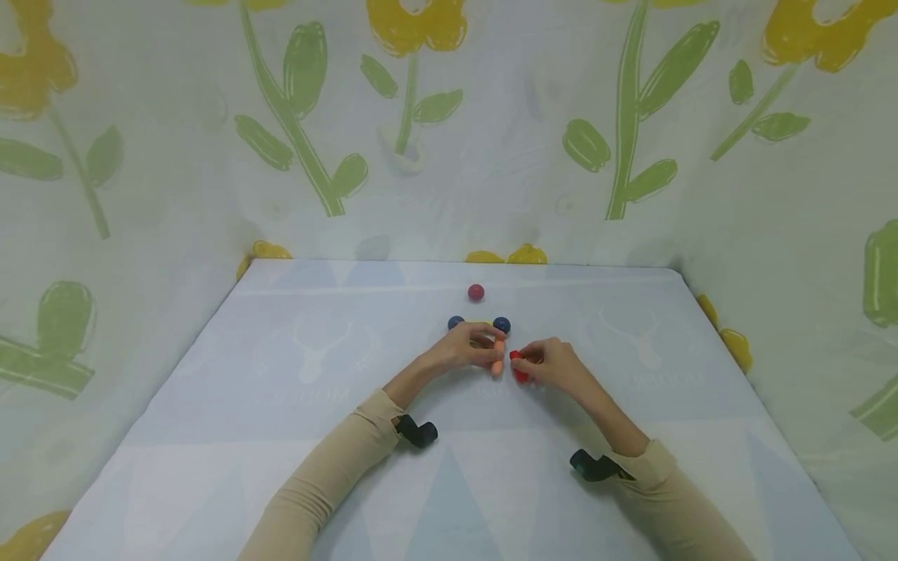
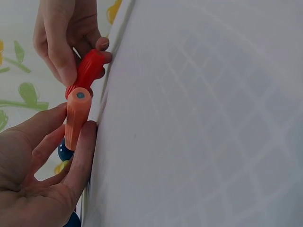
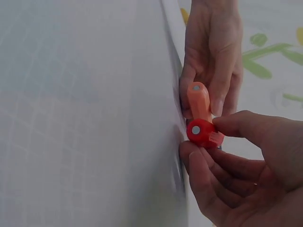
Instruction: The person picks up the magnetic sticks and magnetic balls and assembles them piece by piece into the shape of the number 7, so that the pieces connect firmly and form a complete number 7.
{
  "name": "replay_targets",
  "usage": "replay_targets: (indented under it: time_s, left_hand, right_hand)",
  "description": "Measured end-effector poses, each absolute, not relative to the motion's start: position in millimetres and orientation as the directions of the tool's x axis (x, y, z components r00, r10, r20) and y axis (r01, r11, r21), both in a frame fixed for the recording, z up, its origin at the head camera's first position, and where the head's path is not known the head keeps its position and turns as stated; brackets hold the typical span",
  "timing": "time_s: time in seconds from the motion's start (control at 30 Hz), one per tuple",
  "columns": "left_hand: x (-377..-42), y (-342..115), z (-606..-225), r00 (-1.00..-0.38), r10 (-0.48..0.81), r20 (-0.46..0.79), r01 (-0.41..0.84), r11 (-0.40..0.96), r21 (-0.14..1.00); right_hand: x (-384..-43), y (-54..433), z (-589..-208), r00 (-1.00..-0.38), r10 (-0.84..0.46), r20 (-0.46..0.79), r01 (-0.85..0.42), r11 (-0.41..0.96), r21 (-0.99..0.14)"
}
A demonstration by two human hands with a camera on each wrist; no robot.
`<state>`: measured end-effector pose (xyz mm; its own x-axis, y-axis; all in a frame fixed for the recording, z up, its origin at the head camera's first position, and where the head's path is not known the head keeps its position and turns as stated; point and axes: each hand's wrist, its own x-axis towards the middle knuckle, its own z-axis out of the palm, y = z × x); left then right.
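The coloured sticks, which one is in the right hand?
The red stick, pinched in the right hand; the orange stick is in the left hand, and the yellow piece shows between two dark blue balls.

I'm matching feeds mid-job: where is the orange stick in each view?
Head: the orange stick is just right of centre, below mid-height, in the left hand.
Left wrist: the orange stick is well left of centre, near mid-height.
Right wrist: the orange stick is right of centre, near mid-height.
Shared landmark: the red stick in the right hand, close to the orange stick in all three.
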<state>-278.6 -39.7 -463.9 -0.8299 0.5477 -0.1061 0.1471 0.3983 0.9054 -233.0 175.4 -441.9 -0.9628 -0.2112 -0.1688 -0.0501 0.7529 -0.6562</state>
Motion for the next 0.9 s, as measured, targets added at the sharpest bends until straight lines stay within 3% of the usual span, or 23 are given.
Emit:
replay_targets:
  time_s: [0.9]
  left_hand:
    - [-278.1,-39.8,-463.6,-0.819,0.568,-0.080,0.164,0.365,0.917]
  right_hand:
    - [-214.2,168.4,-445.9,-0.908,-0.321,-0.269,-0.010,0.660,-0.751]
